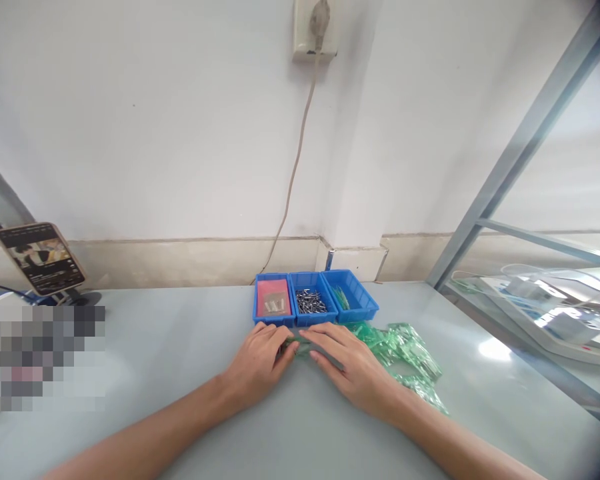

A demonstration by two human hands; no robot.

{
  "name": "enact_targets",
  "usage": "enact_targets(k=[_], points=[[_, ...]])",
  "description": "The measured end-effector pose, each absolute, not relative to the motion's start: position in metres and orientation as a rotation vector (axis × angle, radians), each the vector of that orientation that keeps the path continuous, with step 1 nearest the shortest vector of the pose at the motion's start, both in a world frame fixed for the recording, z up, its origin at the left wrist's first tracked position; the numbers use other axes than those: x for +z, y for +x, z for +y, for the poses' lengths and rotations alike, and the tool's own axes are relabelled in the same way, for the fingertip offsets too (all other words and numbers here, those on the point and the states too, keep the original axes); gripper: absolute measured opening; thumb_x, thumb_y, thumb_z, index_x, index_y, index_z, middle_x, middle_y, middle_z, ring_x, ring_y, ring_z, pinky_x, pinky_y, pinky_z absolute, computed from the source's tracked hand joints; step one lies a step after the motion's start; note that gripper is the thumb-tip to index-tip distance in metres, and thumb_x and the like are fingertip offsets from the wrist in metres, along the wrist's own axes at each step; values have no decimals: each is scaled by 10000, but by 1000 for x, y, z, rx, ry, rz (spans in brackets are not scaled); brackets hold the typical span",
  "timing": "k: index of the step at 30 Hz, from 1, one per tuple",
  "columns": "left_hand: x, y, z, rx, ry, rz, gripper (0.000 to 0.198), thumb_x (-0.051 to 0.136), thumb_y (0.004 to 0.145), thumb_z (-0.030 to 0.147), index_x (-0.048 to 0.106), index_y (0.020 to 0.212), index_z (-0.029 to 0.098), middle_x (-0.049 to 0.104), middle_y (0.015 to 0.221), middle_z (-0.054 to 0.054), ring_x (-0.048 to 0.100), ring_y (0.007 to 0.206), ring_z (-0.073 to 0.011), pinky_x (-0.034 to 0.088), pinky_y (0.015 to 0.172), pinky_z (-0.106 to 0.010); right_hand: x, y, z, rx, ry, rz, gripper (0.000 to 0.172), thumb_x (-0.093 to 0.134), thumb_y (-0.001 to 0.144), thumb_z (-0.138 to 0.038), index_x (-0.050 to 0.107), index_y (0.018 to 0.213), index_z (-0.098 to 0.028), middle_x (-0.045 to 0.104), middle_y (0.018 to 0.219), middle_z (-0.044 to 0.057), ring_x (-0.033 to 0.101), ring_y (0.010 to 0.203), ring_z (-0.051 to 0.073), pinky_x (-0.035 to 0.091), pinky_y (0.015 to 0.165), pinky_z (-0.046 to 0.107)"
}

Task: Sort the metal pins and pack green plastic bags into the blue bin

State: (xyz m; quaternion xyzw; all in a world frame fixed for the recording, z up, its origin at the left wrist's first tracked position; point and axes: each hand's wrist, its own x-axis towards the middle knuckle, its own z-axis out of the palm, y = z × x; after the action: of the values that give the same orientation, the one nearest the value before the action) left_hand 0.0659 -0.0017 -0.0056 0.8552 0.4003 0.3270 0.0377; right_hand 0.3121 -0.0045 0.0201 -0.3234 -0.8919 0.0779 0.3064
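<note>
A small green see-through plastic bag (pixel 303 347) lies low over the table between my two hands, partly hidden by fingers. My left hand (pixel 260 357) is closed, thumb and index finger pinching the bag's left end. On the other side, my right hand (pixel 353 363) has its fingers stretched toward the bag, with a gap between thumb and index finger; its fingertips are close to the bag, and contact is unclear. More green plastic bags (pixel 405 350) lie in a loose pile beside and beyond my right hand.
Three blue bins stand in a row ahead: the left bin (pixel 256 313) holds a pink sheet and a small clear packet, the middle bin (pixel 330 313) metal pieces, the right bin (pixel 363 303) green pieces. A phone (pixel 43 259) stands left; a metal frame (pixel 513 143) rises right.
</note>
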Motion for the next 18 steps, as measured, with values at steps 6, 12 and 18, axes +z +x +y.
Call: enact_targets(k=[6, 12, 18], points=[[-6, 66, -2, 1012, 2605, 1266, 260, 432, 1137, 336, 584, 965, 213, 666, 840, -2, 601, 762, -196, 438, 759, -351, 18, 313, 0, 164, -938, -2337, 306, 529, 1104, -250, 662, 1379, -277, 756, 1265, 81, 679, 1212, 286, 559, 1056, 505], [-6, 66, -2, 979, 2583, 1272, 262, 421, 1140, 344, 575, 972, 215, 674, 857, -2, 616, 780, -199, 437, 781, -360, 19, 313, -1, 223, -953, -2359, 325, 514, 1112, -268, 642, 1409, -290, 735, 1296, 86, 692, 1184, 270, 591, 1015, 458], [-6, 66, -2, 977, 2565, 1266, 237, 426, 1139, 338, 580, 1003, 221, 687, 885, -5, 631, 804, -203, 441, 792, -365, 22, 312, -3, 289, -945, -2369, 344, 494, 1120, -267, 617, 1441, -285, 705, 1323, 91, 678, 1207, 257, 588, 1027, 427]])
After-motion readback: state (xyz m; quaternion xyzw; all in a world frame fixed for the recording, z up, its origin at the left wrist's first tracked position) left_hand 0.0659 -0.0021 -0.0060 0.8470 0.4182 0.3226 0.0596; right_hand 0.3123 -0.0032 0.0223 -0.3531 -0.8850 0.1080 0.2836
